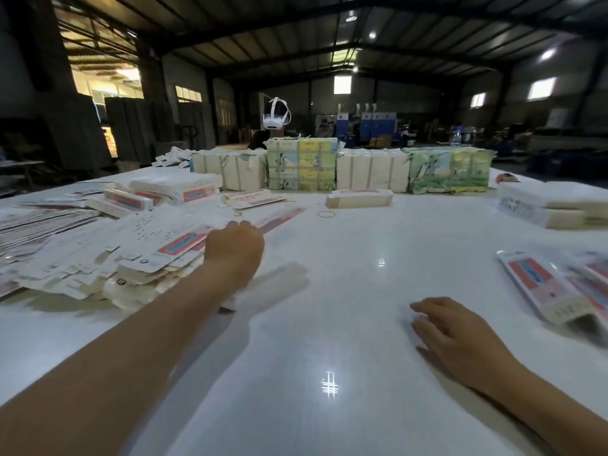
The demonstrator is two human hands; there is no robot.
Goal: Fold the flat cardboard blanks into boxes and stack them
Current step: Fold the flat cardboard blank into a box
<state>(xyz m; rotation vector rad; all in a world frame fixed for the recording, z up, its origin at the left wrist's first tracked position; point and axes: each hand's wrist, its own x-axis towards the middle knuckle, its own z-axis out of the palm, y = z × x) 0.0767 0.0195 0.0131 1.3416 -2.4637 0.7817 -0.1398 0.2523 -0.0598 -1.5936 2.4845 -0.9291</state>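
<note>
A loose heap of flat white cardboard blanks (108, 258) with pink-and-blue printed panels lies on the left of the white table (329, 324). My left hand (235, 246) reaches out to the heap's right edge, and its fingers curl onto the top blank (184, 241) there. My right hand (460, 337) rests palm down on the bare table surface, with its fingers relaxed and nothing in it. Folded boxes (552, 287) with the same print lie in a pile at the right edge of the table.
Wrapped bundles of blanks (339, 166) stand in a row along the far side. More stacks lie at far left (148, 195) and far right (552, 205). Rubber bands (326, 213) lie mid-table. A person with a white headset (276, 118) sits behind the bundles.
</note>
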